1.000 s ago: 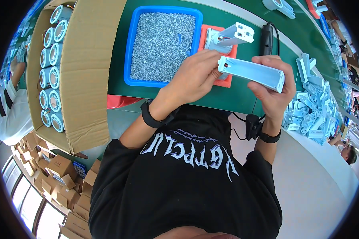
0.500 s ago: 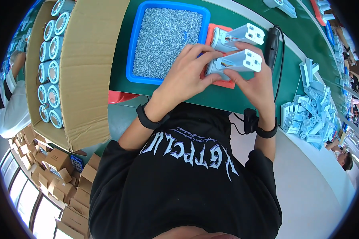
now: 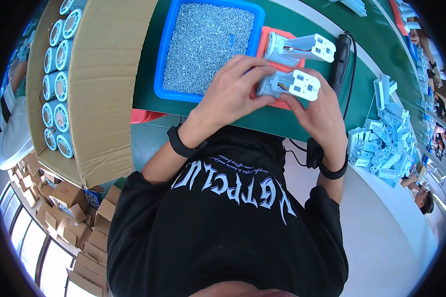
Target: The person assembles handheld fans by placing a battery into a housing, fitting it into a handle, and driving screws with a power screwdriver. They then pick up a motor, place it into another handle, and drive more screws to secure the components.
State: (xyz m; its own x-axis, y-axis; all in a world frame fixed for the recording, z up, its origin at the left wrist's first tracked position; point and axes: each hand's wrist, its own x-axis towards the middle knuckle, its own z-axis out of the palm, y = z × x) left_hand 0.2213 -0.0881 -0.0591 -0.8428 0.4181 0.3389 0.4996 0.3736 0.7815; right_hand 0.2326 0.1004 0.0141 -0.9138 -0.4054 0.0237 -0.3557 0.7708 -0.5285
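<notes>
Both hands are on the nearer light-blue plastic housing [image 3: 302,85], a round body with a flat bracket arm and thin coloured wires showing inside. My left hand [image 3: 238,89] grips its round end, fingertips closed around it. My right hand [image 3: 319,109] holds the bracket end, thumb on the near side and fingers behind. A second such housing [image 3: 281,48] lies just beyond it on a red-orange fixture [image 3: 262,42], its bracket pointing right. My fingers cover part of the nearer housing and of the fixture below it.
A blue tray [image 3: 159,74] full of small screws sits left of the fixture. A black electric screwdriver [image 3: 339,64] with a cable lies to the right. Bracket parts [image 3: 381,143] are heaped farther right. An open carton [image 3: 109,89] of round housings stands left.
The bracket end of the nearer housing has tilted and shifted slightly left and down in my hands. The view has shifted a little; both hands keep their hold.
</notes>
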